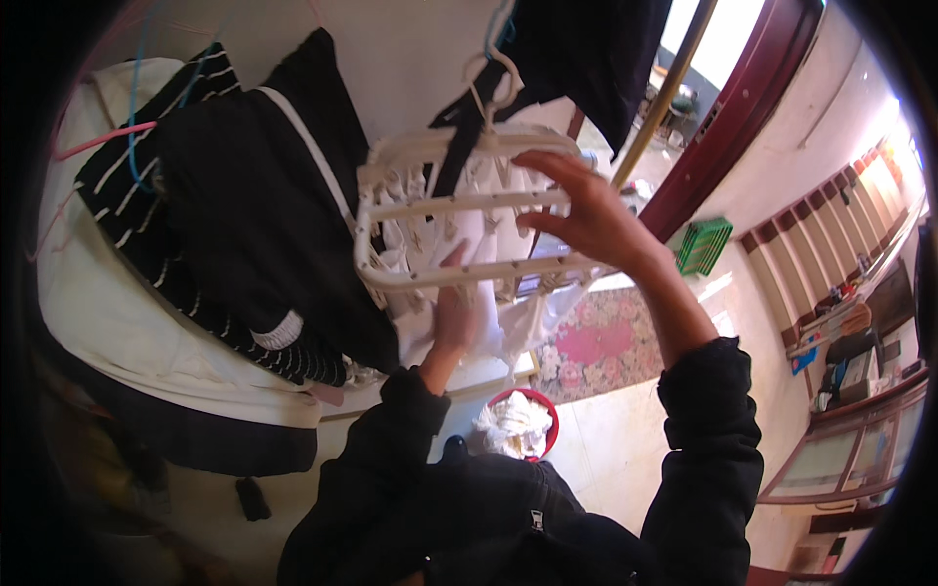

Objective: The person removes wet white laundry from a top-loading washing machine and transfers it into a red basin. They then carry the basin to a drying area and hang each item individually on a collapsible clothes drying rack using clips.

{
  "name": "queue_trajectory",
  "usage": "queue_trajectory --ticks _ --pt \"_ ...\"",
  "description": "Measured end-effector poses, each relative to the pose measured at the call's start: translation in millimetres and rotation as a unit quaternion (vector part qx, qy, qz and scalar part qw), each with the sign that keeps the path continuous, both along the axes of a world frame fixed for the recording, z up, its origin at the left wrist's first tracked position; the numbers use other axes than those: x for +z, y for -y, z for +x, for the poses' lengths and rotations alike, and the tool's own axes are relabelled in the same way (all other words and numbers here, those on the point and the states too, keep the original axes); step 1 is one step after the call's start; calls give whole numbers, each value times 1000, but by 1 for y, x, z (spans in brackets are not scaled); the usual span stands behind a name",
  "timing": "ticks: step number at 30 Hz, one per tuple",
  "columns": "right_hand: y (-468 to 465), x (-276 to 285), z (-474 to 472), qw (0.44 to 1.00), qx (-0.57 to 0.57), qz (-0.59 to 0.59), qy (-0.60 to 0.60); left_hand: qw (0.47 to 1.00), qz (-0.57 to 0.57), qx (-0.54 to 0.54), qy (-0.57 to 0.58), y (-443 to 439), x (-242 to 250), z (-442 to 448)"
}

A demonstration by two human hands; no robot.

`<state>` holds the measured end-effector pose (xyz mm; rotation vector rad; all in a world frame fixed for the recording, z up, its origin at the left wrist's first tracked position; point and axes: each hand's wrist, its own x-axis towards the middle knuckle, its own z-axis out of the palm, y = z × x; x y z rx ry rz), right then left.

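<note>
A white plastic clip-type drying hanger [469, 201] hangs by its hook in front of me, with pegs around its frame. Pale cloth pieces [480, 300] hang below it. My left hand [456, 311] is raised among this cloth, under the near bar; the cloth and blur hide whether it grips anything. My right hand [586, 212] is at the frame's right side, thumb and fingers spread apart, with no item seen between them. A dark garment [579, 66] hangs behind the hanger, and a dark strip droops over the frame's far side.
Black and striped garments [256, 212] hang on the left. On the floor stand a red basin [555, 425] of white cloth and a green plastic crate [703, 247], near a floral rug [601, 344]. A brass-coloured pole [663, 91] and a dark red door frame [733, 110] rise at the right.
</note>
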<state>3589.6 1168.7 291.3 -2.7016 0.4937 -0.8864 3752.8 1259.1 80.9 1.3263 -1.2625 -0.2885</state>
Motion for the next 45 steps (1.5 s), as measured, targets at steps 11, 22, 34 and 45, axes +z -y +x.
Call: queue_trajectory --ticks 11,22,34,45 --pt "-13 -135 -194 892 -239 236 302 942 258 -165 136 -192 -138 -70" --pt "-152 -544 -307 603 -442 618 243 758 624 -185 -41 -194 -365 -188" --pt "-324 -747 -329 390 -471 770 183 728 345 -351 477 -78 -685 -288" --pt "-340 -753 -319 393 -463 772 189 869 407 -255 116 -82 -605 -251"
